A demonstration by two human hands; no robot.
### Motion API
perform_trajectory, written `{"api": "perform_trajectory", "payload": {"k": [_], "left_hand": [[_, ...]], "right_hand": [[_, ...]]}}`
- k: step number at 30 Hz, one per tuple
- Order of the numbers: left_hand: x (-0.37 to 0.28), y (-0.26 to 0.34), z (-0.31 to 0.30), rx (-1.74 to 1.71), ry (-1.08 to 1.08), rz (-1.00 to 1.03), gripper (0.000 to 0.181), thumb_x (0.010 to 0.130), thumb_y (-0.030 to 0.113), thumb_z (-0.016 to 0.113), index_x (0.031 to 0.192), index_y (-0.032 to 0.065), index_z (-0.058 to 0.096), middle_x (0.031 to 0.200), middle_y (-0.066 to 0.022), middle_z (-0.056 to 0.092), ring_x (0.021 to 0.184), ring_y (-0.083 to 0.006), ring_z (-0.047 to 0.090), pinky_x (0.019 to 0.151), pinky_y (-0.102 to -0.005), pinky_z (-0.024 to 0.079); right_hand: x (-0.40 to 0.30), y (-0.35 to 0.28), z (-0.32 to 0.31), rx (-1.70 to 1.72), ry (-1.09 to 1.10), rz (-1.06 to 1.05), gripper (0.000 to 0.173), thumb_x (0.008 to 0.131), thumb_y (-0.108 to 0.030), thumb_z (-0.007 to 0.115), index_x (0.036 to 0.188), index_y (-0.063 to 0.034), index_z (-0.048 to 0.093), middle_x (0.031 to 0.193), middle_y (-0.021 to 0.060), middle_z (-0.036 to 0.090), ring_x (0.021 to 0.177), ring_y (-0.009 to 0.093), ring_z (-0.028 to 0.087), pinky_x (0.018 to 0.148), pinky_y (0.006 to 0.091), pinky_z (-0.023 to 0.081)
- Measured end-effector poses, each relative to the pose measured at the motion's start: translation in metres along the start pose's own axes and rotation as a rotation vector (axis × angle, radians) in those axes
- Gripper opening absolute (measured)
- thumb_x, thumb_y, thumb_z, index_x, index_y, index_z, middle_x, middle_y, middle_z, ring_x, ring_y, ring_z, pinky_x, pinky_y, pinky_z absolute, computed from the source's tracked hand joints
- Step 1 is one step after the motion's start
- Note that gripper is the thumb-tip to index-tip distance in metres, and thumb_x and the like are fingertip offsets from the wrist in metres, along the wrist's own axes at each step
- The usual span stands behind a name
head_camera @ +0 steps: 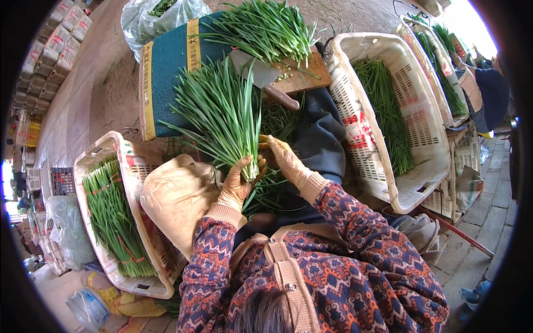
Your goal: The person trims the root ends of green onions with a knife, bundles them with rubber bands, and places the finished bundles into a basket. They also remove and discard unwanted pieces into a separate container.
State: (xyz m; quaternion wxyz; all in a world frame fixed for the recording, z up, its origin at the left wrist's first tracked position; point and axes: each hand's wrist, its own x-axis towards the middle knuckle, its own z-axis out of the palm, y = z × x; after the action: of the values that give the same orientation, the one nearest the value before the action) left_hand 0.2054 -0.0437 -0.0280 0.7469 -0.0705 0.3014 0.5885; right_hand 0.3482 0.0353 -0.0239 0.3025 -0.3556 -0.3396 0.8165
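Note:
My left hand (238, 182), in a thin stained glove, grips a bunch of garlic chives (227, 112) low around its pale cut ends. The green leaves fan out up and to the left. My right hand (287, 160), also gloved, is beside the bunch with its fingertips at the right edge of the stems. Whether they pinch a leaf is hidden. Beyond the bunch, a cleaver (281, 95) with a wooden handle lies on a wooden board (316, 77). More cut chives (266, 31) are heaped there. Loose leaves (268, 191) lie below my hands.
At left stands a white plastic crate (125, 166) holding chives tied with red bands. Another crate (391, 187), at right, holds chives too. A teal padded surface (170, 87) with yellow tape lies ahead, near a clear plastic bag (137, 25). Another person (491, 93) is at far right.

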Motion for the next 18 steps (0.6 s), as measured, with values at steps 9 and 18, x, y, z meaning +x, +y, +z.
{"api": "perform_trajectory", "payload": {"k": [9,18], "left_hand": [[-0.002,0.002,-0.001,0.112,0.053,0.000,0.035,0.078,0.017,0.069,0.107,0.0007,0.058,0.098,-0.0099,0.065,0.089,-0.0218,0.064,0.084,-0.0382,0.053],[0.014,-0.004,-0.031,0.088,0.077,0.020,0.027,0.082,0.017,0.064,0.104,0.0016,0.058,0.097,-0.0103,0.064,0.090,-0.0240,0.063,0.080,-0.0377,0.055]], "right_hand": [[-0.033,-0.014,0.017,-1.047,0.143,-0.572,0.029,0.076,-0.022,0.073,0.098,-0.0061,0.062,0.080,0.0092,0.062,0.074,0.024,0.062,0.068,0.0336,0.051],[-0.032,-0.010,0.018,-1.278,0.038,-0.569,0.032,0.074,-0.017,0.066,0.104,-0.0082,0.058,0.077,0.0129,0.063,0.070,0.032,0.063,0.063,0.0409,0.050]]}}
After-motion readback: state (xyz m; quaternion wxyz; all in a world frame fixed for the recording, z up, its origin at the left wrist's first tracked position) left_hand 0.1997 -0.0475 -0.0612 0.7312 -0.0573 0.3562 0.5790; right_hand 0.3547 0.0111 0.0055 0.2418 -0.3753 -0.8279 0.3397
